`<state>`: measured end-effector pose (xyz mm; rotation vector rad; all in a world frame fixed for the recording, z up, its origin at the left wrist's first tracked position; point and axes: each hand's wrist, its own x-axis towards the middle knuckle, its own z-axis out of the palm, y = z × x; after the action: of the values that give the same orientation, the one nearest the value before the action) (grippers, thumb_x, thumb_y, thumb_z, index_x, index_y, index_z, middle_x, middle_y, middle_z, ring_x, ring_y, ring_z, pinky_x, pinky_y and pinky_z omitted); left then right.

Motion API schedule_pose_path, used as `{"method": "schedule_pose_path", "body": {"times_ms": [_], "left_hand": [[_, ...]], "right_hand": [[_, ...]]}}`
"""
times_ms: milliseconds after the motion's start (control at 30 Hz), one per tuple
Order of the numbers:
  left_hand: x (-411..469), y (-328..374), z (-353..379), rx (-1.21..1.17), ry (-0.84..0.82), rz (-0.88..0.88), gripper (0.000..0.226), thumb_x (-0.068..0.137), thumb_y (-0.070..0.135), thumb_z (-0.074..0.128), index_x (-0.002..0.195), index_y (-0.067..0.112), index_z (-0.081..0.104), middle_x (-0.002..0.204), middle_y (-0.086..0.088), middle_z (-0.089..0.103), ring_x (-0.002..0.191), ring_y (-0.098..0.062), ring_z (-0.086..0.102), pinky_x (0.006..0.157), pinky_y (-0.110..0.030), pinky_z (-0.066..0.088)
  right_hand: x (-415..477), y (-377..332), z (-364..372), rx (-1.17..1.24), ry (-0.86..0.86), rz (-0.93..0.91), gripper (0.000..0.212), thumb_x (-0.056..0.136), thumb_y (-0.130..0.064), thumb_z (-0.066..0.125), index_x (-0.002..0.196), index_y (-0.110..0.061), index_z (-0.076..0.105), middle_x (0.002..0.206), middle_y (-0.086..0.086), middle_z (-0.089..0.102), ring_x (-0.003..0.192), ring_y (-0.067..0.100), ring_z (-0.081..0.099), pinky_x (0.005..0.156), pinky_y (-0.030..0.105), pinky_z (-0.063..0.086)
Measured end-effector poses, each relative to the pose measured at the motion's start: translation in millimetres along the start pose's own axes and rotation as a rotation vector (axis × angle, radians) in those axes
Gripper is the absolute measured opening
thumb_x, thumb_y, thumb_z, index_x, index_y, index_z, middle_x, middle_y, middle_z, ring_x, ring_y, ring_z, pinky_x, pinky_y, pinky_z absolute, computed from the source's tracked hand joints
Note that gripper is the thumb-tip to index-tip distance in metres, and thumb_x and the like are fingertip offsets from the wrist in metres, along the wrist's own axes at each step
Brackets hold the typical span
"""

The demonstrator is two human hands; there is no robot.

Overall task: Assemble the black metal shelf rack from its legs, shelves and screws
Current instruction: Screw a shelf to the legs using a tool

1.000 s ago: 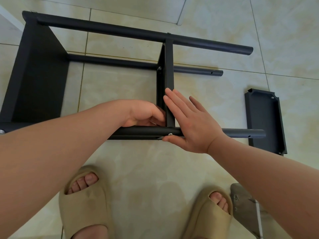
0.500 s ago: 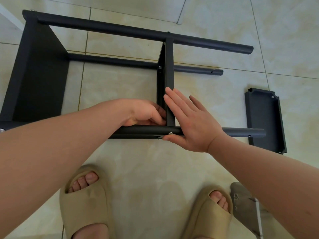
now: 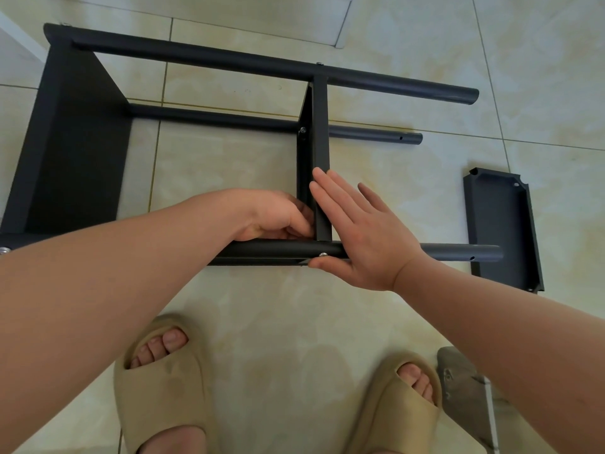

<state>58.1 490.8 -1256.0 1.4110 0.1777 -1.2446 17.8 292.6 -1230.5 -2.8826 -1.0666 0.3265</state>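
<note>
The black rack lies on its side on the tiled floor. One shelf (image 3: 75,142) is fixed at the left end and a middle shelf (image 3: 319,126) stands between the legs. My left hand (image 3: 275,214) reaches inside the corner where the middle shelf meets the near leg (image 3: 458,252), fingers curled at the joint; what they hold is hidden. My right hand (image 3: 363,234) lies flat against the right side of the middle shelf. Its thumb is under the near leg, beside a silver screw (image 3: 323,254). A loose black shelf (image 3: 501,224) lies to the right.
The far leg (image 3: 262,65) and a lower leg (image 3: 212,117) run left to right beyond my hands. My feet in beige sandals (image 3: 160,388) stand just below the rack. A grey flat object (image 3: 465,385) lies by my right foot.
My left hand's fingers have shifted slightly at the inside corner. My right hand and the rack have stayed in place.
</note>
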Motion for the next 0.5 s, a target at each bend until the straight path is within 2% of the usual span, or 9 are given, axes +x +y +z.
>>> {"method": "schedule_pose_path", "body": {"times_ms": [133, 200, 300, 500], "left_hand": [[-1.2, 0.8, 0.8, 0.005, -0.043, -0.053, 0.019, 0.094, -0.001, 0.05, 0.09, 0.008, 0.066, 0.084, -0.015, 0.07, 0.079, -0.026, 0.069, 0.076, -0.036, 0.057], [-2.4, 3.1, 2.5, 0.083, -0.021, -0.077, 0.019, 0.094, 0.006, 0.054, 0.081, 0.008, 0.067, 0.074, -0.011, 0.071, 0.071, -0.023, 0.069, 0.074, -0.034, 0.055], [-1.1, 3.8, 2.5, 0.093, 0.021, -0.056, 0.031, 0.092, 0.001, 0.055, 0.065, 0.012, 0.067, 0.059, -0.006, 0.066, 0.058, -0.02, 0.067, 0.064, -0.03, 0.054], [0.7, 0.0, -2.0, 0.005, -0.01, -0.046, 0.026, 0.09, -0.007, 0.055, 0.076, 0.008, 0.071, 0.076, -0.016, 0.071, 0.075, -0.027, 0.072, 0.073, -0.036, 0.06]], "right_hand": [[-0.1, 0.3, -0.2, 0.001, 0.001, 0.0, 0.099, 0.093, -0.077, 0.032, 0.162, -0.011, 0.009, 0.17, 0.002, -0.001, 0.157, 0.02, -0.001, 0.123, 0.053, 0.02], [-0.3, 0.3, -0.4, 0.002, 0.003, -0.001, 0.099, 0.093, -0.077, 0.033, 0.162, -0.011, 0.009, 0.17, 0.003, -0.001, 0.157, 0.02, -0.001, 0.123, 0.054, 0.02], [-0.2, -0.2, -0.3, 0.002, 0.009, -0.001, 0.099, 0.092, -0.076, 0.034, 0.162, -0.01, 0.011, 0.17, 0.003, 0.0, 0.157, 0.021, 0.0, 0.123, 0.054, 0.02], [0.1, 0.5, -0.3, -0.006, -0.002, 0.001, 0.099, 0.092, -0.077, 0.033, 0.162, -0.011, 0.008, 0.17, 0.003, -0.002, 0.157, 0.02, -0.002, 0.124, 0.053, 0.019]]}}
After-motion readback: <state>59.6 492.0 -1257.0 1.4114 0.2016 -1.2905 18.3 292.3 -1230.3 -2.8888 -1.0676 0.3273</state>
